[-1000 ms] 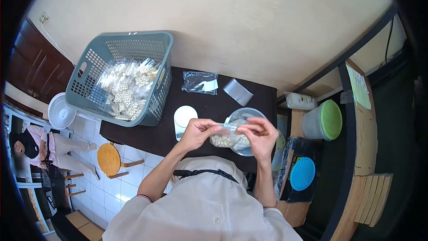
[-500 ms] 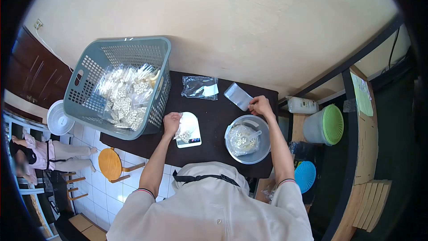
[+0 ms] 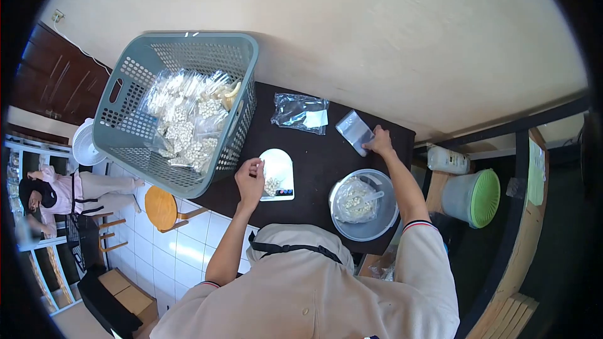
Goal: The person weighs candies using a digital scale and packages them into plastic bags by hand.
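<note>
My left hand (image 3: 250,180), fingers pinched, is at the left edge of a white digital scale (image 3: 284,166). It holds the top of a small clear bag of white pieces (image 3: 272,186), which rests on the scale; the bag's film is hard to make out. My right hand (image 3: 379,142) has its fingers closed on the near right corner of a stack of clear plastic bags (image 3: 353,129). Below that hand stands a translucent tub (image 3: 392,213), with a clear bag of white pieces (image 3: 355,204) and a clear scoop (image 3: 372,196) inside.
A large grey-green basket (image 3: 235,119) of filled bags stands on the dark table (image 3: 308,201) at left. Clear packaging (image 3: 300,112) lies near the wall. Right of the table is a green-lidded container (image 3: 461,194). A wooden stool (image 3: 161,208) and another person (image 3: 63,188) are at left.
The view has shifted, so the table things sit further right. My right hand has turned and gripped the bag stack's corner more fully. My left hand remains beside the scale.
</note>
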### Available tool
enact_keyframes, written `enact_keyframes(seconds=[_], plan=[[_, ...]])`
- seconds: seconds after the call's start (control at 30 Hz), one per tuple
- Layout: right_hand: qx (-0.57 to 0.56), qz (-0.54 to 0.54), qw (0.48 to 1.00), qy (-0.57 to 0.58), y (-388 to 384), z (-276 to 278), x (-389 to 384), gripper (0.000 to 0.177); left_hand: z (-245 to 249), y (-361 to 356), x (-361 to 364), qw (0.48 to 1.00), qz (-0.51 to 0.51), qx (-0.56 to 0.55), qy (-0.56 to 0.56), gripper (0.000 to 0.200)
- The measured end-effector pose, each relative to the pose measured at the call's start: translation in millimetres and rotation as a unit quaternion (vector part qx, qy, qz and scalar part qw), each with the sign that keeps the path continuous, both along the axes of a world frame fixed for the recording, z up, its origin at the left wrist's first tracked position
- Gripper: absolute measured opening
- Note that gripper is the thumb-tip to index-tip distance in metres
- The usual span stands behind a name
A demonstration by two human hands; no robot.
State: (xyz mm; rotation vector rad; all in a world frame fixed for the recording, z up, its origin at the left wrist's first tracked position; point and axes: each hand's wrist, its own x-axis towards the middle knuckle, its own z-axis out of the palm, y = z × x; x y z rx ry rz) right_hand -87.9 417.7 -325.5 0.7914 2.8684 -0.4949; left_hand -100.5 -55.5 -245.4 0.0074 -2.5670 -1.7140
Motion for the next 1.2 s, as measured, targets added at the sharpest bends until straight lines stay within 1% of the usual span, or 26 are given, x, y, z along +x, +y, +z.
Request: enact_keyframes(seconds=[0.07,0.1,0.13,0.17,0.23,0.27,0.3,0.33,0.4,0.47,0.53,0.57,0.6,0.63,0.67,0.73,0.77,0.83,0.87,0.93,0.97,1.03,1.07,1.1,1.13,1.2], plan=[[-0.04,0.048,0.995,0.074,3.5,-18.3,-1.0,0.065,5.0,-7.9,4.4,0.987,-0.074,-0.127,0.07,0.04],[-0.043,0.049,0.995,0.075,0.7,-14.9,-5.7,0.065,14.0,-8.9,5.6,0.959,-0.135,-0.208,0.137,0.07],[-0.13,-0.012,0.99,0.06,-3.9,-8.8,-9.7,0.058,11.3,-7.8,6.3,0.959,-0.134,-0.211,0.135,0.07],[-0.217,-0.072,0.973,0.042,-10.6,-3.5,-11.4,0.053,6.9,-5.7,7.8,0.945,-0.16,-0.262,0.112,0.08],[-0.182,-0.076,0.979,0.041,-3.9,-15.5,-12.0,0.05,-10.1,-4.3,2.6,0.924,-0.198,-0.322,0.063,0.097],[-0.144,-0.085,0.985,0.047,1.4,-20.7,-11.1,0.047,-18.1,-3.7,-1.4,0.923,-0.2,-0.322,0.065,0.097],[-0.118,-0.072,0.988,0.061,1.2,-16.6,-9.2,0.028,-20.9,0.3,-7.6,0.93,-0.175,-0.319,0.059,0.095],[-0.117,-0.077,0.988,0.063,0.2,-6.8,-8.8,0.028,-20.4,5.0,-12.1,0.936,-0.15,-0.314,0.05,0.094],[-0.244,-0.132,0.961,0.009,-1.6,8.5,-4.0,0.013,-22.7,7.2,-21.7,0.93,-0.156,-0.329,0.053,0.095],[-0.264,-0.139,0.954,0.014,-1.6,15.2,5.2,0.017,-35.7,5.7,-32.1,0.936,-0.116,-0.331,0.026,0.098],[-0.218,-0.135,0.966,0.003,-5.5,27.7,15.2,0.017,-36.3,0.5,-35.0,0.939,-0.095,-0.327,0.042,0.1],[-0.217,-0.136,0.967,0.006,-8.2,34.3,20.9,0.017,-35.8,-3.2,-36.1,0.946,-0.125,-0.295,0.049,0.102],[-0.152,-0.066,0.984,0.071,-5.0,33.5,29.6,0.018,-31.2,-5.4,-36.5,0.951,-0.155,-0.261,0.057,0.104],[-0.084,0.005,0.987,0.135,-4.1,36.5,35.9,0.019,-20.5,-9.1,-30.5,0.928,-0.222,-0.3,0.014,0.118],[-0.082,0.005,0.987,0.136,-2.4,39.6,40.7,0.019,-10.4,-11.5,-22.2,0.928,-0.222,-0.298,0.016,0.118],[-0.191,-0.067,0.968,0.146,-1.6,59.4,49.5,0.017,3.7,-14.5,-6.5,0.871,-0.328,-0.365,0.024,0.131],[-0.188,-0.067,0.969,0.148,-2.6,68.6,54.5,0.017,-17.2,-18.7,-6.2,0.88,-0.329,-0.343,0.003,0.141],[-0.162,-0.053,0.95,0.261,-5.4,78.6,67.1,0.016,-23.5,-15.6,-5.2,0.898,-0.313,-0.31,0.01,0.14],[-0.159,-0.054,0.95,0.261,-6.9,83.3,71.0,0.016,-26.7,-15.1,-3.3,0.914,-0.295,-0.278,0.013,0.138],[-0.231,-0.028,0.92,0.316,-8.6,91.4,79.7,0.015,-24.0,-11.1,-4.1,0.92,-0.277,-0.277,0.01,0.132],[-0.228,-0.028,0.92,0.317,-9.6,95.9,84.3,0.015,-22.3,-7.8,-6.4,0.926,-0.256,-0.277,0.008,0.126],[-0.415,-0.091,0.844,0.327,-24.8,119.4,95.2,0.012,-23.8,-3.6,-9.9,0.939,-0.229,-0.257,0.006,0.12],[-0.414,-0.09,0.844,0.328,-31.8,130.7,100.9,0.012,-24.8,-3.5,-11.8,0.95,-0.2,-0.239,0.0,0.114],[-0.431,-0.103,0.84,0.312,-38.9,141.0,106.5,0.013,-2.5,-1.1,-11.4,0.94,-0.221,-0.26,-0.021,0.098],[-0.448,-0.116,0.836,0.296,-44.0,145.6,112.2,0.014,-4.3,-2.8,-14.3,0.94,-0.221,-0.261,-0.02,0.098],[-0.448,-0.111,0.832,0.307,-53.7,151.8,123.7,0.014,-12.7,-7.0,-14.6,0.963,-0.164,-0.211,-0.015,0.079]])
